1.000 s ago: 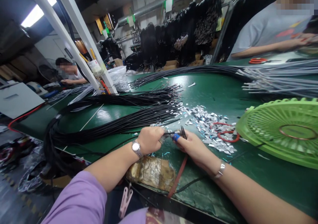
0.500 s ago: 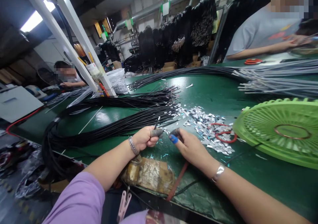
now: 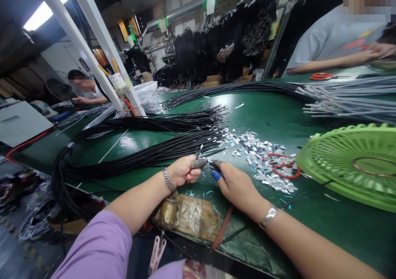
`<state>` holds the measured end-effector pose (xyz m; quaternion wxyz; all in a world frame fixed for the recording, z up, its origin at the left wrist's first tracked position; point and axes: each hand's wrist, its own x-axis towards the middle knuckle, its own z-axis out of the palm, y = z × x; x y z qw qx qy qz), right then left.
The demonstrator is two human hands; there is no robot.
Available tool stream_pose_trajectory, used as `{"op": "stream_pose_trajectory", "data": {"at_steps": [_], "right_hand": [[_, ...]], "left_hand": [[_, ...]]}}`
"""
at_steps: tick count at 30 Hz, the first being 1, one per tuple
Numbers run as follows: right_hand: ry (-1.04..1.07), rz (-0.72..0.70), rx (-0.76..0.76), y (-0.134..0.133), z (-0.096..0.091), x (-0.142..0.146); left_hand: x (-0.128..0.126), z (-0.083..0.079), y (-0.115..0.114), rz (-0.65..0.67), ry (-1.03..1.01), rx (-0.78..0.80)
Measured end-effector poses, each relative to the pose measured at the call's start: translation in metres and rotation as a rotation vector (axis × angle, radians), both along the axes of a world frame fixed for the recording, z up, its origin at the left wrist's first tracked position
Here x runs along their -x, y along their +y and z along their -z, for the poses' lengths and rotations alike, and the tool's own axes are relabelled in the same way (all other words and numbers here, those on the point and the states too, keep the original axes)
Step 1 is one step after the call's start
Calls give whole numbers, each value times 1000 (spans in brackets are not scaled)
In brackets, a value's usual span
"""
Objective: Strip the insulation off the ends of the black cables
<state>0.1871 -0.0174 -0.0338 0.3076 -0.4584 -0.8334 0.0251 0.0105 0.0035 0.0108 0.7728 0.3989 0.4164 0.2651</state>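
Note:
My left hand [image 3: 186, 171], its thumb wrapped in a grey cover, is closed on a black cable [image 3: 199, 151] whose pale tip sticks up past the fingers. Just to its right, my right hand [image 3: 236, 184] is pinched, with blue tape on the thumb and a dark cover on a finger. Its fingertips almost meet the left thumb, and a small pale bit shows between the hands. What the right fingers grip is hidden. Behind the left hand lies a bundle of black cables [image 3: 148, 155], its ends pointing right.
Scraps of silvery foil [image 3: 262, 159] are heaped right of the cable ends, with red-handled scissors [image 3: 286, 172] among them. A green fan grille [image 3: 346, 163] lies at the right. Grey cables [image 3: 349, 99] stretch behind it. A taped cardboard pad [image 3: 192, 217] sits at the near edge. Two co-workers sit beyond.
My right fingertips have come closer to the left thumb and pinch tighter. The left hand keeps its grip on the cable. The whole view has shifted slightly.

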Motion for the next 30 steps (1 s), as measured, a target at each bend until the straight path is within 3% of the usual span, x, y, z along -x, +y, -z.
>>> {"op": "stream_pose_trajectory", "data": {"at_steps": [14,30], "right_hand": [[8,-11,-65,-1,4,0],[69,-45,49,0,-4,-1]], "left_hand": [[0,3,1,41,9,-9],[0,3,1,56,27,0]]}}
